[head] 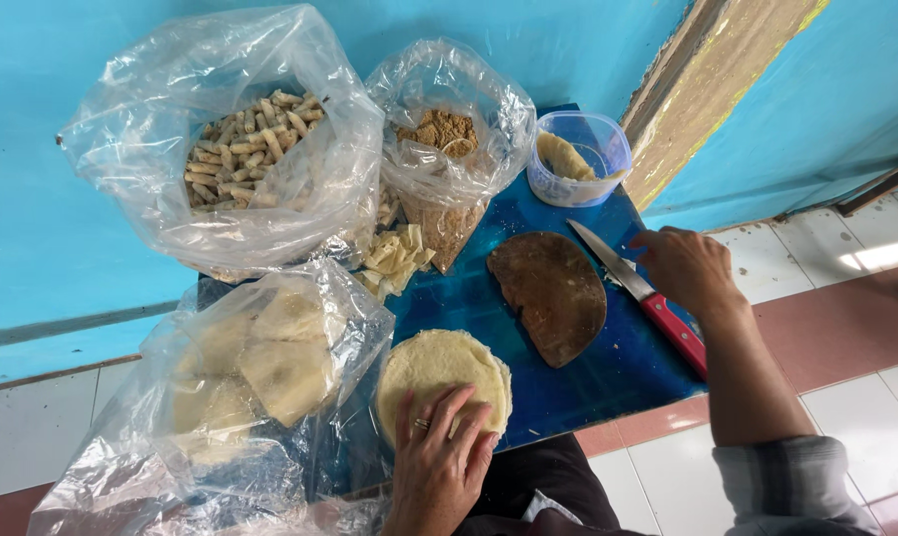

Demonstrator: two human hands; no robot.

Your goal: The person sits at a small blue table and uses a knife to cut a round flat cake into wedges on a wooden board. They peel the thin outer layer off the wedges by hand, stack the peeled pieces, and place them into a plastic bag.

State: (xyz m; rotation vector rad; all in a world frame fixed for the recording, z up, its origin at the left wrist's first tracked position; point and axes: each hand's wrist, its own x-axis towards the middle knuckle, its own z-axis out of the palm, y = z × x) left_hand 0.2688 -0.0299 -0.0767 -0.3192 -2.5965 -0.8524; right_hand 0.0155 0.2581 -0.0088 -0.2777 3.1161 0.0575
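Observation:
My left hand [439, 452] lies flat, fingers apart, on a round stack of pale thin wrappers [439, 367] at the near edge of a blue board [608, 367]. My right hand [689, 268] hovers at the right, fingers curled, over a knife [633, 283] with a red handle that lies on the board; whether it touches the knife I cannot tell. A dark brown half-round wooden board [553, 293] lies between the two hands.
A clear bag of small rolled sticks [251, 149] stands at the back left. A bag of brown crumbs [439, 129] and a small clear tub [578, 159] stand behind. A bag of pale wrappers [260, 367] lies left. Turquoise wall behind, tiled floor around.

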